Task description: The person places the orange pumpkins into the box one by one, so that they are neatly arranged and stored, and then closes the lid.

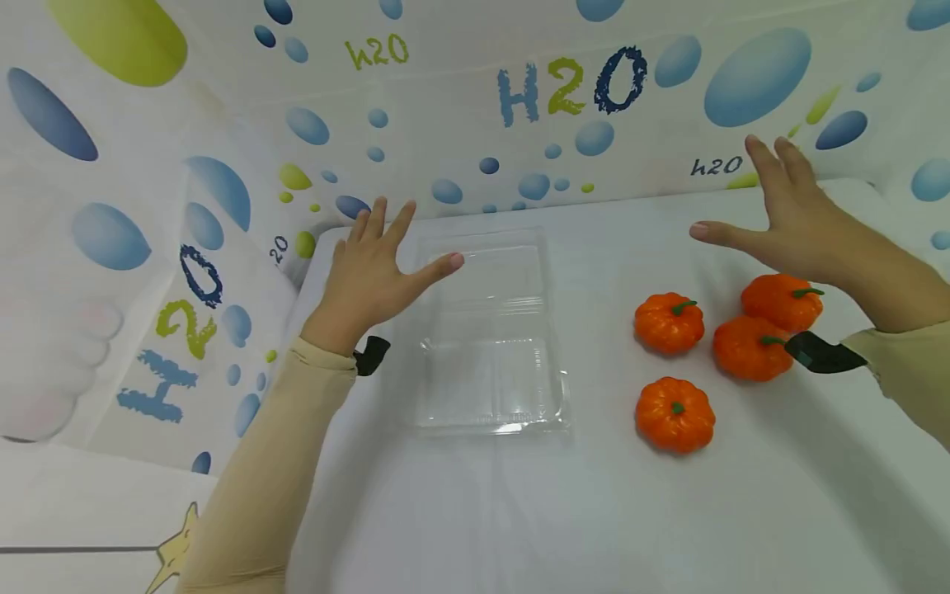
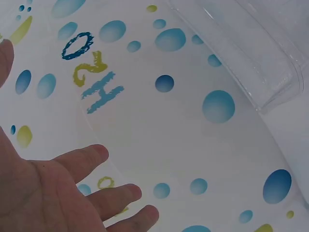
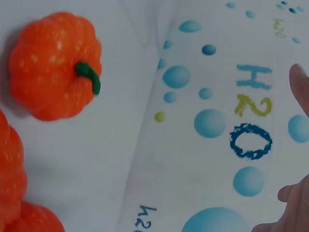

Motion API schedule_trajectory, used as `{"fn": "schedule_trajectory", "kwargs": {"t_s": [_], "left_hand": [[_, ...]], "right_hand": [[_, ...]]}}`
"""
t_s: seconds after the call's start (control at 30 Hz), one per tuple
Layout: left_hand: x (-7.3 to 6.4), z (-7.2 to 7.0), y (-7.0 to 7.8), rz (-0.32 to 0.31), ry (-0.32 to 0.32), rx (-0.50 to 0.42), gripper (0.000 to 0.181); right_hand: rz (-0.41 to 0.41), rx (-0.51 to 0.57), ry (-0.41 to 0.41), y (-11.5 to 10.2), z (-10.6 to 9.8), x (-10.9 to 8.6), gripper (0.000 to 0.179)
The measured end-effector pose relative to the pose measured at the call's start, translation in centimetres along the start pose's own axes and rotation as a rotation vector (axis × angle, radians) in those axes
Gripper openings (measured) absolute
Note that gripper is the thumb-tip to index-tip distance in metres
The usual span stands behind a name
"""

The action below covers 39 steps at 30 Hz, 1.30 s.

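My left hand (image 1: 371,272) is raised with fingers spread, above the left side of a clear plastic container (image 1: 486,375) whose hinged lid (image 1: 482,272) lies folded back. It holds nothing; in the left wrist view its palm and fingers (image 2: 79,164) show, with the container (image 2: 270,87) at the upper right. Over on the right, my right hand (image 1: 797,219) hovers above small orange pumpkins with green stems, thumb and fingers apart and nothing in its grasp. One pumpkin (image 1: 674,417) sits nearest me, another (image 1: 668,323) behind it. Two more, a pumpkin (image 1: 753,351) and a pumpkin (image 1: 781,302), lie close together.
The container and pumpkins stand on a white-covered table (image 1: 594,511). A white curtain (image 1: 460,107) printed with blue and green drops and H2O lettering hangs along the table's back and left. Dark wrist pieces (image 1: 824,353) stick out at the cuffs.
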<state>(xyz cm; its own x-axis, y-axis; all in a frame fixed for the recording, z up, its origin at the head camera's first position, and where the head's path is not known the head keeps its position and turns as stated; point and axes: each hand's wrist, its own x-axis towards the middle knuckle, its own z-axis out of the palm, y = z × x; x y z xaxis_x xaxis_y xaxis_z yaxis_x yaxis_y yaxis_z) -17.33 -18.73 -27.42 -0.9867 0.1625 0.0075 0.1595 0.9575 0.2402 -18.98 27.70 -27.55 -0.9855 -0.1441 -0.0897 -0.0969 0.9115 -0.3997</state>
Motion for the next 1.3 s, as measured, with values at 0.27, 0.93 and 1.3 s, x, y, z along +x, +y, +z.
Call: {"fn": "schedule_trajectory", "kwargs": {"t_s": [0.27,0.93,1.3], "left_hand": [[-3.0,-0.4,-0.9,-0.003,0.031,-0.187,0.093],[-8.4,3.1,-4.1,-0.12,-0.117,-0.383,0.077],[-10.3,5.5,-4.5,-0.139,-0.167,-0.382,0.074]], "right_hand": [[-0.124,0.211,0.0,-0.7,0.2,-1.8,0.099],[-0.136,0.544,-0.057,0.0,2.7,-5.3,0.07],[-0.139,0.584,-0.153,1.6,5.0,-7.0,0.063]]}}
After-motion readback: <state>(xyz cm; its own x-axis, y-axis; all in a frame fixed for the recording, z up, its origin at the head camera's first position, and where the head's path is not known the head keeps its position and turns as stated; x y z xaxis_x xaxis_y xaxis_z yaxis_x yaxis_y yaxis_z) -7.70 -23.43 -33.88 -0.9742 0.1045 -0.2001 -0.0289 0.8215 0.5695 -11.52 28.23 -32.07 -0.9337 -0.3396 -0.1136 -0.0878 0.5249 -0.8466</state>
